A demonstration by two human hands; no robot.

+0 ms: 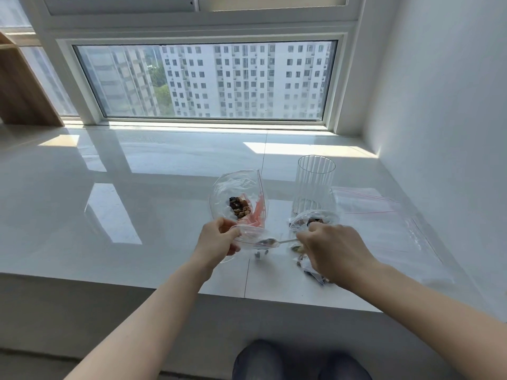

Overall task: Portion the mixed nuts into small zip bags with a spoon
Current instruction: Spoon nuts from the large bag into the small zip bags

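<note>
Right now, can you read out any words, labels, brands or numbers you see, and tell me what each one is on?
None can be read. The zip bag of mixed nuts, the ribbed glass and the spare zip bags show no print. The wrappers under the right hand are too blurred and hidden to read.

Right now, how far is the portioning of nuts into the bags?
Done: the bag held up by the left hand already has some nuts inside. In hand: the right hand holds the spoon, loaded, at that bag's mouth. Left: more nuts remain in the pouch by the glass, and empty bags lie unfilled on the right.
</note>
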